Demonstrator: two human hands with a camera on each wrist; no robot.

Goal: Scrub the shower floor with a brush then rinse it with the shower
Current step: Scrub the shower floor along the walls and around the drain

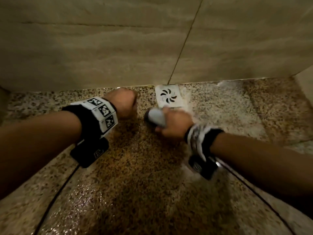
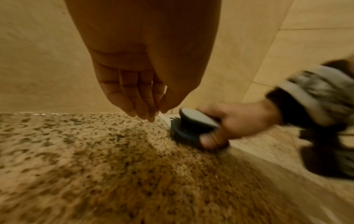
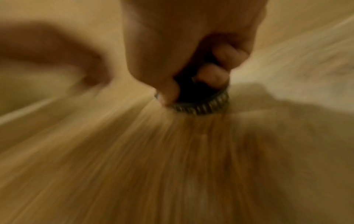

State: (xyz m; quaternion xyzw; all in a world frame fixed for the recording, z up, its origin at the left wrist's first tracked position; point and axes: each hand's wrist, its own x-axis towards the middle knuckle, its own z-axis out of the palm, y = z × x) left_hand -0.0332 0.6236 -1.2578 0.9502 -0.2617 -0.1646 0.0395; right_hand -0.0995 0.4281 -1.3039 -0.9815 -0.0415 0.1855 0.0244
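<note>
Wall (image 1: 101, 48) blocks ahead; left hand (image 1: 122, 102) beside brush (image 1: 155, 117); floor (image 1: 152, 184) behind open.

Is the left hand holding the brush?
No, the left hand hangs with nothing in it, while the right hand grips the brush.

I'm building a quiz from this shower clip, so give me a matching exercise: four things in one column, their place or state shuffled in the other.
Things:
1. brush
2. drain cover
3. left hand
4. floor

Place or state:
A. white, at the foot of the wall
B. speckled and wet
C. gripped by the right hand, bristles down
D. holding nothing, above the floor

Pairs: 1-C, 2-A, 3-D, 4-B
</note>
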